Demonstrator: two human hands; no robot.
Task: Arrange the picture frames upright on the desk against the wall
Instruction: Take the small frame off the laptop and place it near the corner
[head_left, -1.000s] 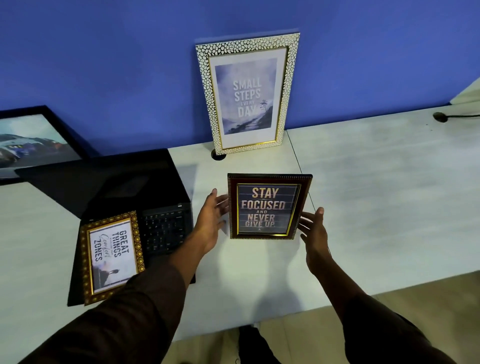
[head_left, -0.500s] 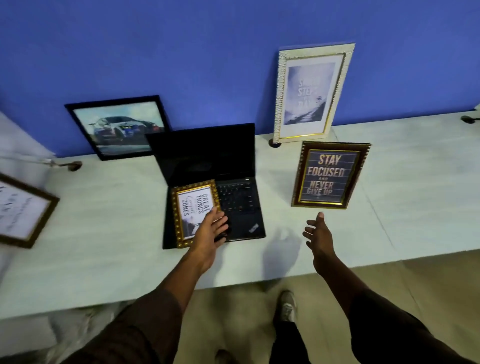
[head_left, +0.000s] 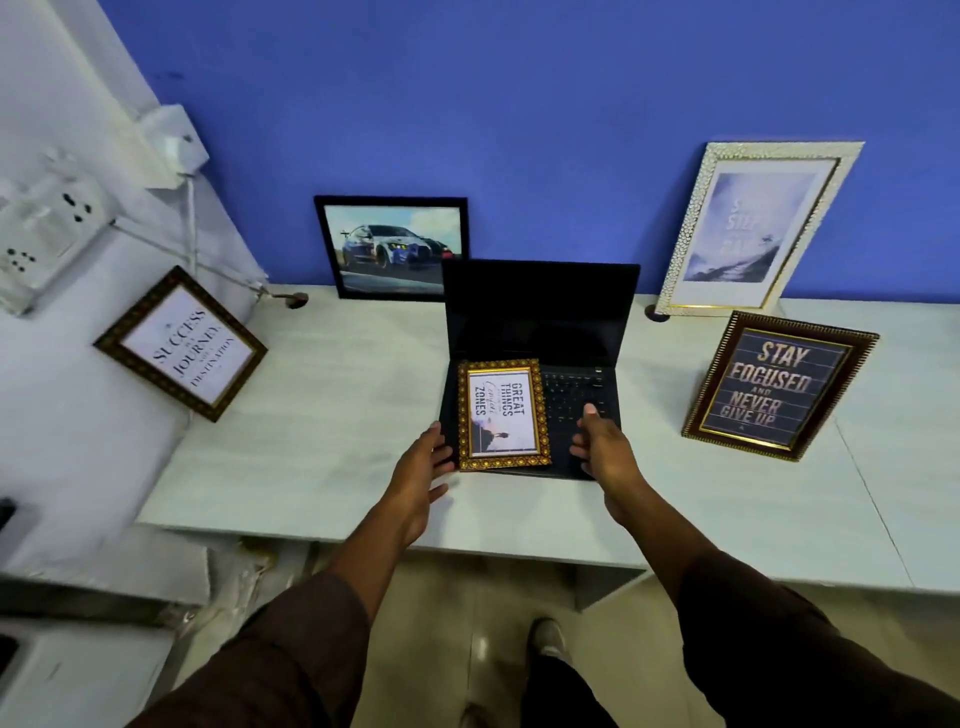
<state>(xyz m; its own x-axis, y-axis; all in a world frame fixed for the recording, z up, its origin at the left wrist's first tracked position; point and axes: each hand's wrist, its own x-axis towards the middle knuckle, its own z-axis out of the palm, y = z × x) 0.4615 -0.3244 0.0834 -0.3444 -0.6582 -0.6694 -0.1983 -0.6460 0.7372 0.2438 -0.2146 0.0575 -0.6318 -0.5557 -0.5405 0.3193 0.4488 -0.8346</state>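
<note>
A small gold-patterned frame (head_left: 502, 414) reading "Great things" lies flat on the left half of an open black laptop (head_left: 540, 332). My left hand (head_left: 423, 465) is open just left of that frame's lower corner, my right hand (head_left: 600, 444) open to its right over the keyboard; neither grips it. A dark "Stay focused" frame (head_left: 776, 385) stands upright on the white desk (head_left: 332, 415) at the right. Behind it a white pebbled frame (head_left: 753, 228) leans on the blue wall. A black car picture frame (head_left: 395, 247) leans on the wall behind the laptop.
A brown "Success" frame (head_left: 179, 344) leans against the white side wall at the left, below a socket panel (head_left: 47, 223) with cables. The desk's front edge runs near my forearms, with the floor and my shoe (head_left: 545, 636) below.
The view swung left from the "Stay focused" frame, which both hands left standing. Both hands moved over to the gold frame on the laptop and now flank it.
</note>
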